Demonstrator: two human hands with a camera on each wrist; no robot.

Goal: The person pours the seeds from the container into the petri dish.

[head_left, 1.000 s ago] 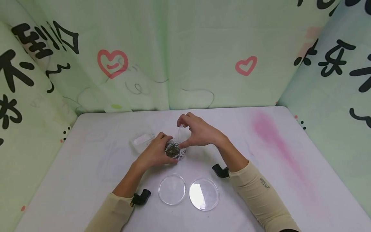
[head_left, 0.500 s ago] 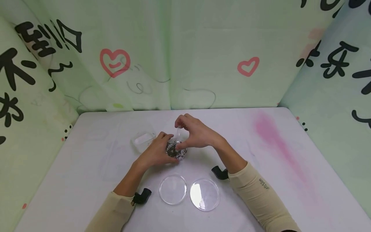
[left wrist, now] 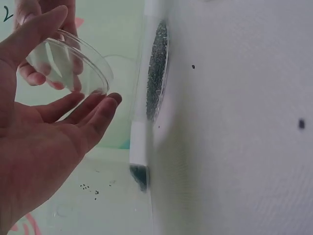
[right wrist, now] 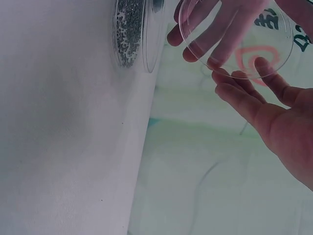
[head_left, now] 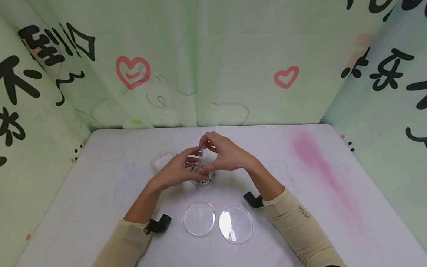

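Observation:
A clear round petri dish part stands on edge between my two hands, above the table. My right hand pinches its rim between thumb and fingers. From the other side my left hand holds it, thumb and fingertips spread across the disc. In the right wrist view, left-hand fingers show through the clear disc. Just below the hands sits a round dish of dark and white granules, partly hidden by the hands. It appears side-on in the left wrist view as a dark granule mass.
Two clear round dish parts, a left one and a right one, lie nearer the front of the white table. Behind my left hand is a clear container with a white patch, partly covered. Small dark specks dot the tabletop.
My left hand has left the side of the granule dish and come up to the clear dish part. My right hand has shifted slightly left, and the clear part has turned more edge-on.

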